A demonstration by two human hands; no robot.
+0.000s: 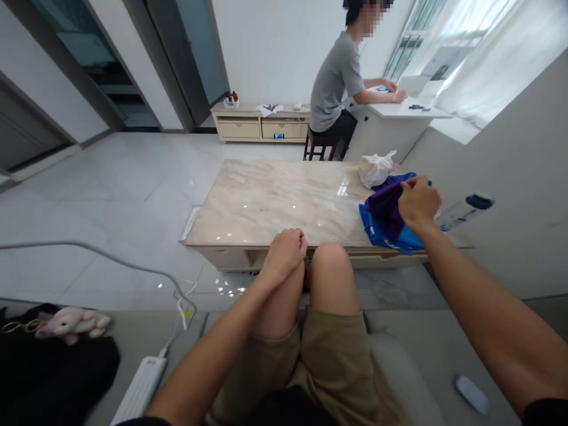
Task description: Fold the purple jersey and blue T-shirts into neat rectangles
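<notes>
My right hand (419, 204) pinches the upper edge of a purple cloth (385, 208) at the right end of the marble-topped coffee table (275, 201). Beneath the cloth lies a bright blue plastic package (377, 235), and darker blue material shows behind it. A crumpled white plastic bag (377, 170) sits just beyond. My left hand (286, 251) rests on my left knee with its fingers curled in, and nothing shows in it.
A clear bottle with a dark blue cap (479, 202) stands right of my right hand. A person (335, 83) sits at a white desk beyond the table. On the sofa are a white power strip (144, 384), a plush toy (75, 322) and a computer mouse (472, 394).
</notes>
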